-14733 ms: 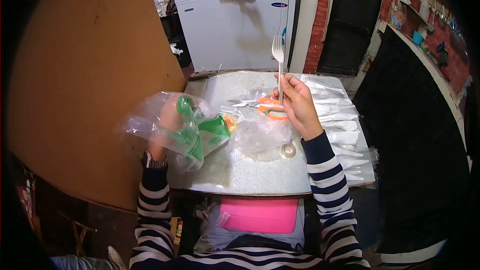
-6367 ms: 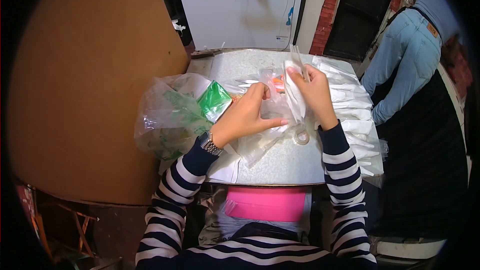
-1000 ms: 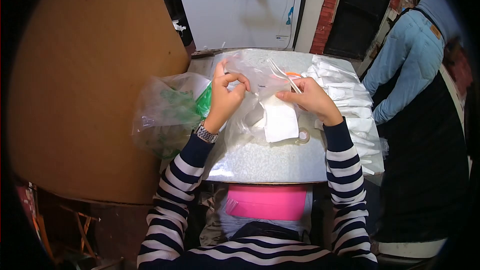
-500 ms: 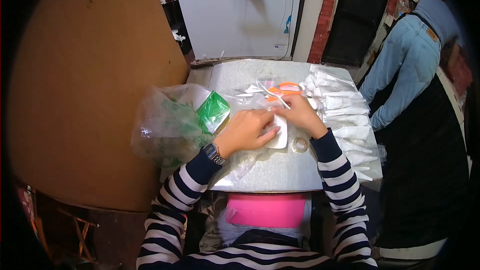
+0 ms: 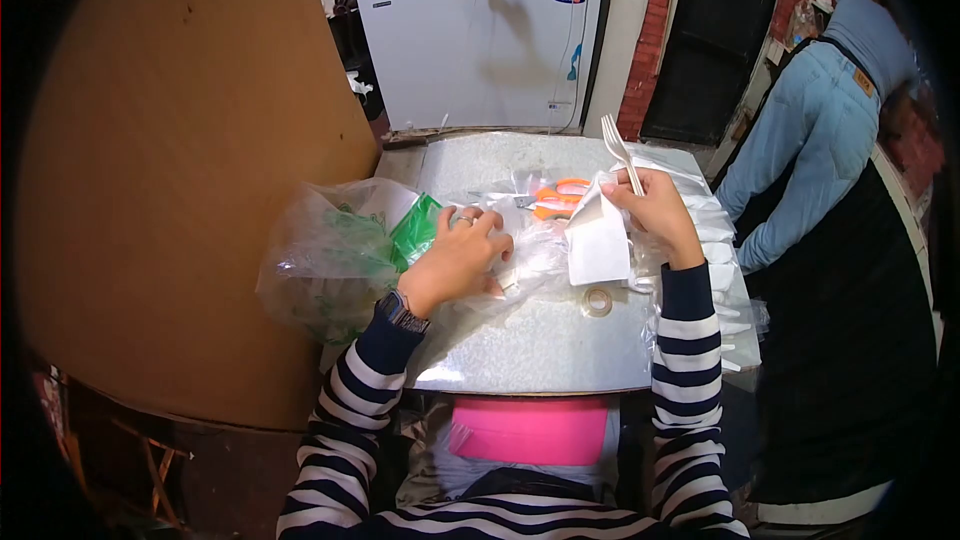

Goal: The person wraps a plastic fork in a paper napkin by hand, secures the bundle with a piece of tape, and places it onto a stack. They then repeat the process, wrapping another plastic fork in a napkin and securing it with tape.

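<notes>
Pinched in my right hand point(image 5: 656, 208) are a white plastic fork point(image 5: 619, 148), tines up, and a white paper napkin point(image 5: 600, 245) that hangs down from the fingers. My left hand point(image 5: 462, 252) hovers over crumpled clear plastic point(image 5: 535, 258), its fingers apart and slightly curled, holding nothing. Just left of those fingers lies a green-and-white packet point(image 5: 414, 230) in a large clear plastic bag point(image 5: 330, 245). Orange-handled scissors point(image 5: 556, 202) rest behind the napkin, and a roll of clear tape point(image 5: 597, 302) lies below it.
Several white napkin bundles point(image 5: 705, 225) line the right side of the metal-topped table point(image 5: 540, 365). A tall brown board point(image 5: 190, 190) stands at the left. Behind the table is a white chest freezer point(image 5: 480, 50). A person point(image 5: 815, 120) in light denim bends over at the right.
My right hand has moved right, carrying the fork and napkin away from my left hand. My left hand has shifted left toward the green packet, its fingers now apart.
</notes>
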Demonstrator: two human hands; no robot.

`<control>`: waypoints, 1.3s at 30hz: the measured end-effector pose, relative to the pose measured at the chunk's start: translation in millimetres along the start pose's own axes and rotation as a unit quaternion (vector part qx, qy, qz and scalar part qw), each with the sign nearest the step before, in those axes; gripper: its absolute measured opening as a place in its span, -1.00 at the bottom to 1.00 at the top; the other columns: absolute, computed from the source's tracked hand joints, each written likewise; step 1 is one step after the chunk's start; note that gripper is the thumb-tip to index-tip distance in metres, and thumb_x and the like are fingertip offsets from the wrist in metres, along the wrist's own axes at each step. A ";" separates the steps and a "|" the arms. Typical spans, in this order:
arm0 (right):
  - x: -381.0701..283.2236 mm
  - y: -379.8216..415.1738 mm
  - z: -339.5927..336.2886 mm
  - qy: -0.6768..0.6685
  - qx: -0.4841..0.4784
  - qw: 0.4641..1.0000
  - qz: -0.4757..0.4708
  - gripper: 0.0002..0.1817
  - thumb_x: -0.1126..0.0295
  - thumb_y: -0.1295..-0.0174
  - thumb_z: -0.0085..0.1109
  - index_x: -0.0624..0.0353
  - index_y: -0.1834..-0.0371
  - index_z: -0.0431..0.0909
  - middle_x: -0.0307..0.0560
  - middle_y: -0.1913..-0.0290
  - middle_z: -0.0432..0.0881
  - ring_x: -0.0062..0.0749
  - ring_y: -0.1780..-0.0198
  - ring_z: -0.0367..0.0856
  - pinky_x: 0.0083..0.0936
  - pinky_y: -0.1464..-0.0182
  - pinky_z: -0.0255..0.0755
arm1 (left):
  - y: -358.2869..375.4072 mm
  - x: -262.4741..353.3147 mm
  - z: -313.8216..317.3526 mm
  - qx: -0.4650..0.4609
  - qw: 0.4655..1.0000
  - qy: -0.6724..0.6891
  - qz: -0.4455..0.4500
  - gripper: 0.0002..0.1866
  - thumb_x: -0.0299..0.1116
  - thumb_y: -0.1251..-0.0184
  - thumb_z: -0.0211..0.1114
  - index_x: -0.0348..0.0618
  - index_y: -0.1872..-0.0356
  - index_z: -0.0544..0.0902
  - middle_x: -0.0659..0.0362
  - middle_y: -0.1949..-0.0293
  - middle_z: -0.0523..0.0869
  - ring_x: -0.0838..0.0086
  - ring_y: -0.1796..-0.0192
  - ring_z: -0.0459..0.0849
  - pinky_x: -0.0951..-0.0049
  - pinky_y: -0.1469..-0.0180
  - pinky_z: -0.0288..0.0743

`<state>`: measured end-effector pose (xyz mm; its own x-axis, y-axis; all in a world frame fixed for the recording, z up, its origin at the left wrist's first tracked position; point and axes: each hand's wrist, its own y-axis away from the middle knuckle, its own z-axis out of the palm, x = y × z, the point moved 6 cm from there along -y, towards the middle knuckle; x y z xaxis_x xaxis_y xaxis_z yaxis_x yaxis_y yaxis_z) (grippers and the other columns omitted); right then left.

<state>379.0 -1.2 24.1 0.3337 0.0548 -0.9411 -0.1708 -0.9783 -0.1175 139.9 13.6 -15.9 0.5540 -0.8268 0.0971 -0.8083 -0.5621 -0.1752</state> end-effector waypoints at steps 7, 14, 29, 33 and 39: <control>-5.8 17.6 35.8 -0.012 -0.241 0.969 0.050 -0.78 0.30 -0.13 0.39 0.23 0.31 0.63 -0.42 0.58 0.43 -0.80 0.63 0.25 -0.73 0.62 0.05 | -8.9 6.4 -12.9 0.175 0.980 -0.065 0.062 -0.73 -0.42 0.11 0.42 -0.02 0.29 0.64 0.09 -0.10 0.46 0.17 -0.25 0.38 0.02 -0.32 0.11; 3.0 19.8 69.2 0.095 -0.291 0.952 0.023 -0.74 0.24 -0.13 0.39 0.24 0.40 0.62 -0.39 0.51 0.49 -0.76 0.48 0.35 -0.66 0.46 0.23 | -18.8 6.5 1.1 0.182 0.982 -0.012 0.057 -0.85 -0.47 -0.01 0.23 -0.09 0.34 0.65 0.10 0.07 0.52 0.22 -0.05 0.47 0.17 -0.08 0.28; 9.4 15.6 81.1 -0.014 -0.203 0.979 0.031 -0.75 0.25 -0.24 0.28 0.22 0.22 0.56 -0.41 0.57 0.39 -0.79 0.66 0.21 -0.70 0.65 0.02 | -19.4 -0.3 -4.5 0.207 0.934 0.292 -0.008 -0.43 -0.01 -0.22 0.35 -0.38 0.04 0.50 -0.07 0.09 0.55 0.21 0.05 0.58 0.32 -0.03 0.46; 10.4 17.3 73.8 -0.103 -0.238 0.963 0.073 -0.75 0.25 -0.24 0.29 0.21 0.20 0.58 -0.45 0.59 0.37 -0.82 0.70 0.15 -0.72 0.67 -0.05 | -24.9 -10.9 13.9 0.112 0.853 0.503 -0.080 -0.38 -0.13 -0.27 0.37 -0.34 -0.20 0.39 -0.02 -0.11 0.52 0.32 -0.14 0.53 0.35 -0.14 0.43; 0.8 15.4 68.1 -0.094 -0.203 0.974 0.041 -0.75 0.27 -0.23 0.29 0.23 0.20 0.58 -0.40 0.54 0.44 -0.78 0.62 0.26 -0.73 0.61 0.07 | -22.4 -20.1 25.0 0.030 0.704 0.694 -0.145 -0.62 -0.25 -0.30 0.37 -0.25 -0.04 0.58 0.17 0.12 0.68 0.57 0.09 0.64 0.57 0.05 0.51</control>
<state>313.5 -2.6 -0.1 0.1529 -0.0286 -0.9878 0.2042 -0.9771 0.0599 151.9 43.4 -38.5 -0.0687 0.0779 0.9946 -0.6676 -0.7444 0.0122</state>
